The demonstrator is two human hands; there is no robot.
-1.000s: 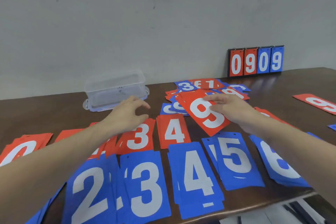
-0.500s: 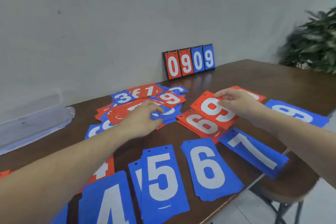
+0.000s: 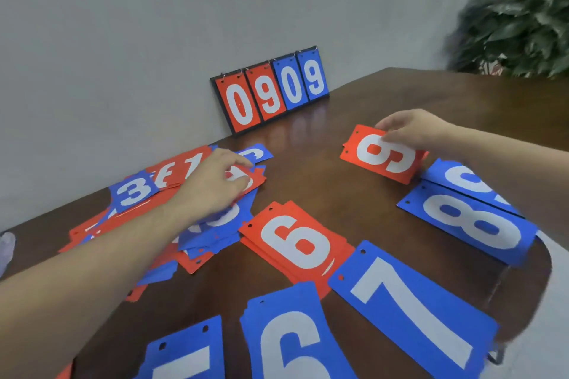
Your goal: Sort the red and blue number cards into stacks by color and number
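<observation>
Red 9 card [image 3: 383, 154] lies on its stack beyond the blue 8 card [image 3: 471, 226], long axis leftward, right hand [image 3: 411, 129] fingers pinching its far edge; left hand [image 3: 215, 183] fingers curl on the unsorted pile [image 3: 197, 224].

both hands [image 3: 215, 184] [image 3: 412, 129] forward (fingers curled)

1. The left hand [image 3: 215, 184] covers the digit on the red card [image 3: 257, 178] under it.
2. The blue 5 [image 3: 187, 357] and blue 6 [image 3: 289, 344] are cut off by the bottom edge.
3. The right wrist hides part of the far blue card [image 3: 462, 178].
4. The plant [image 3: 520, 12] is blurred and runs off the right edge.
5. A pale thing [image 3: 6, 251] at the left edge is too cropped to name.
</observation>
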